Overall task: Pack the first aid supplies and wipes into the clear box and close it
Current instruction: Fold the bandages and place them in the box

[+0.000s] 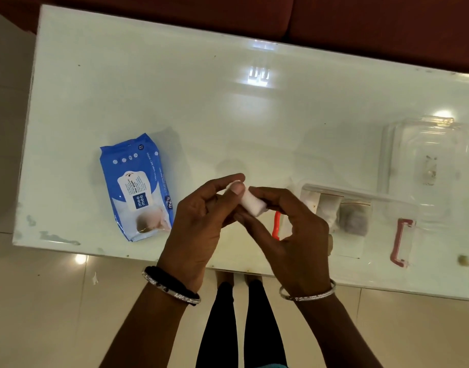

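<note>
White gauze roll [250, 204] – btwn both grips, above table [175, 102]

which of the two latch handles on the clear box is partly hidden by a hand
The bright orange latch handle on the box's left end, partly behind the right hand. The duller red latch handle at the right end shows fully.

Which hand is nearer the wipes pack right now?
Left. The left hand sits just right of the wipes pack, apart from it; the right hand is farther right, both holding a white roll.
</note>
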Demonstrator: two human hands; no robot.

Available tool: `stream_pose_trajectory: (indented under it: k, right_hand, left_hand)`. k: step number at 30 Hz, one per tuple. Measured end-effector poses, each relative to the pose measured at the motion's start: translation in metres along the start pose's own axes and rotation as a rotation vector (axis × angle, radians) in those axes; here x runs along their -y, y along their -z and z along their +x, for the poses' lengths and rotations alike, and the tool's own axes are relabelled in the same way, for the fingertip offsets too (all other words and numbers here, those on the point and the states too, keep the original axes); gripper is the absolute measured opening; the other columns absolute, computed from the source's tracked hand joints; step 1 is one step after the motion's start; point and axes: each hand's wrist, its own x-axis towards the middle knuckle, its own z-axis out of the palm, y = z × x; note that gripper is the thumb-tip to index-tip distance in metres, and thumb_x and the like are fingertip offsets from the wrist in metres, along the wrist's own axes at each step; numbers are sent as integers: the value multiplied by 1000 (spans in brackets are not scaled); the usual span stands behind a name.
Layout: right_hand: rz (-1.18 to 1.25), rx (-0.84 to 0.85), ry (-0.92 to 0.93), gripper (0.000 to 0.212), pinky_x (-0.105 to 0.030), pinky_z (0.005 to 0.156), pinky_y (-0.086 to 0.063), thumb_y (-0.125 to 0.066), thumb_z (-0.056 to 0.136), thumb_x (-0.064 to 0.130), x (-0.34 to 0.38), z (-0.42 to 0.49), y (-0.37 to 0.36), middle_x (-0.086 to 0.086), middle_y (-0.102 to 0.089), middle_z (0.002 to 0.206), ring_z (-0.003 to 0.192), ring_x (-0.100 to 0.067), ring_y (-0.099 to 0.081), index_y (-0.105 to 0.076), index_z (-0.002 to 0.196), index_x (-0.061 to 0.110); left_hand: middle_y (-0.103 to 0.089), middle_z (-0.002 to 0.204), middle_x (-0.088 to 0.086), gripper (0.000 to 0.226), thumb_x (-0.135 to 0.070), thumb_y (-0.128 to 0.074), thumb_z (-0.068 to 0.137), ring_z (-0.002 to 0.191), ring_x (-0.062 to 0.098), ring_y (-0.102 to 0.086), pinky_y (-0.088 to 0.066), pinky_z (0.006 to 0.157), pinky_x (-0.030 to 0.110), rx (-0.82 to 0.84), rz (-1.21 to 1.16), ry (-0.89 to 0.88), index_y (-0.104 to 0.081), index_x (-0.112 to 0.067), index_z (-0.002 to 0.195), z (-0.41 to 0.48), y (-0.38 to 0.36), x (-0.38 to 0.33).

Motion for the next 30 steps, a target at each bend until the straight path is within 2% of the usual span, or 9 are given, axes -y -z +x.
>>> stream_pose_trajectory:
  k: [3,7,10,13,17,21,24,26,30]
  right_hand:
    - [188,26,-204,29,-21,77,-57,-76,82,27,0,3,9,9,-76,96,88,-7,-73,-73,109,16]
    - [574,63,-345,30,-25,71,-59,-70,83,18,3,9,25,-9,-79,88,79,-18,-76,-71,108,2]
    - [574,129,-301,30,-22,74,-59,-70,80,20,9,11,33,-5,-79,92,81,-16,-77,-72,106,6]
    - [594,112,-278,25,-17,74,-57,-69,79,17,13,15,38,4,-79,93,84,-10,-76,-70,103,11]
    - [562,46,-231,21,-19,75,-58,-69,85,12,12,29,45,0,-78,97,89,-11,-75,-69,106,12]
    - [511,-17,-205,22,-30,80,-61,-68,89,12,9,47,51,-8,-76,99,93,-19,-75,-69,111,10]
    - [483,-53,-209,20,-33,80,-62,-68,90,14,4,60,57,-6,-76,97,91,-17,-75,-69,110,12]
    - [503,-59,-221,19,-33,78,-62,-68,90,12,0,67,59,-3,-75,94,90,-16,-75,-69,108,11]
    - [584,-55,-239,22,-36,79,-62,-67,90,6,-2,75,58,-10,-74,95,90,-19,-74,-67,111,1]
  left_hand:
    - [-71,88,0,46,-42,-56,80,85,11,-70,-60,82,35,-57,127,-97,-67,-17,117,-1,1,-4]
    - [-64,120,-6,40,-48,-54,87,110,4,-59,-50,92,19,4,343,-215,-62,-29,121,-5,1,-12]
    - [-64,127,-8,38,-37,-50,93,124,7,-54,-41,107,26,213,331,-248,-58,-22,127,-7,-4,-14]
    - [-64,127,0,45,-33,-55,90,125,15,-55,-42,109,37,321,267,-239,-54,-14,130,-6,-10,-11]
    - [-54,138,-12,47,-31,-66,87,131,2,-46,-35,109,29,345,379,-185,-46,-38,129,7,-11,7]
    - [-57,117,-10,70,-61,-75,65,101,6,-62,-53,87,31,51,688,52,-46,-33,122,12,-28,38]
    - [-58,99,-15,78,-80,-66,52,87,8,-63,-51,70,27,139,888,189,-44,-34,112,3,-48,65]
    - [-58,99,-16,70,-74,-66,60,85,9,-63,-47,66,24,129,905,156,-45,-32,112,-2,-60,82]
    - [-64,98,-10,32,-38,-71,78,77,9,-65,-54,70,26,-15,912,44,-54,-26,102,-5,-71,100]
